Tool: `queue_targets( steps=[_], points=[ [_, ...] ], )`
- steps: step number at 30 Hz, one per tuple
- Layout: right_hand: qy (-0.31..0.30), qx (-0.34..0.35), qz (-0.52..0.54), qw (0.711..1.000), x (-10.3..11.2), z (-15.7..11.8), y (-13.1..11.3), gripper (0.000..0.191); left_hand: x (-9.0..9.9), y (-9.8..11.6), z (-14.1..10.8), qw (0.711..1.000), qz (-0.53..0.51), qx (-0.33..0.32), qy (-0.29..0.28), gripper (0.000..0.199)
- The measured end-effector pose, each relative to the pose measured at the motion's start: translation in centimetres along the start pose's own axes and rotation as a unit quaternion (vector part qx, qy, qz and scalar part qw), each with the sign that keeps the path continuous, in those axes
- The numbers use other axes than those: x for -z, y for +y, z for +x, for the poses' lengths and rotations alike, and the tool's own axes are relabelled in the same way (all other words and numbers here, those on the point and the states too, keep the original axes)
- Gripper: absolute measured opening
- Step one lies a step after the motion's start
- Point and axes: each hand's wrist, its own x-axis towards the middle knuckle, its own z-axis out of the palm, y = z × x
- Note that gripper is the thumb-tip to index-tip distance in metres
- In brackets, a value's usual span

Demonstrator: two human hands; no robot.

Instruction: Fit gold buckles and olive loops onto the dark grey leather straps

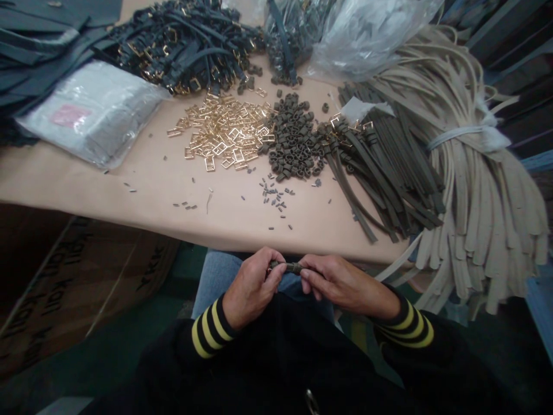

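An olive strap [288, 267] is pinched between the fingertips of my left hand [253, 282] and right hand [341, 285], held over my jeans [218, 276], just off the tan table [129, 196]. On it lie small grey pieces [272, 196], olive loops [294, 138], gold buckles [222, 132] and cut olive straps [380, 173].

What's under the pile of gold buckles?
The tan tabletop shows through gaps between the gold buckles. Where the buckles overlap, the surface is covered, so nothing beneath them can be seen.
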Motion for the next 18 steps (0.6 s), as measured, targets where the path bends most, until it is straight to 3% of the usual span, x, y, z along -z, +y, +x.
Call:
queue_targets(
  steps=[4,9,13,18],
  points=[
    [0.056,0.007,-0.026,0.998,-0.5,0.4,0.1,0.021,0.3,0.2,-0.1,1.0,0.001,-0.022,0.005,0.009],
    [0.054,-0.003,0.026,0.998,-0.8,0.8,0.3,0.023,0.2,0.2,-0.2,0.997,0.036,-0.069,-0.009,0.011],
    [0.025,0.016,0.027,0.999,-0.5,0.8,0.0,0.021,-0.5,-0.3,0.0,0.981,0.131,-0.133,0.059,0.015],
    [0.023,0.037,0.064,0.997,-0.4,1.1,-0.3,0.02,-1.1,-1.0,1.3,0.928,0.23,-0.262,0.129,0.017]
  ],
)
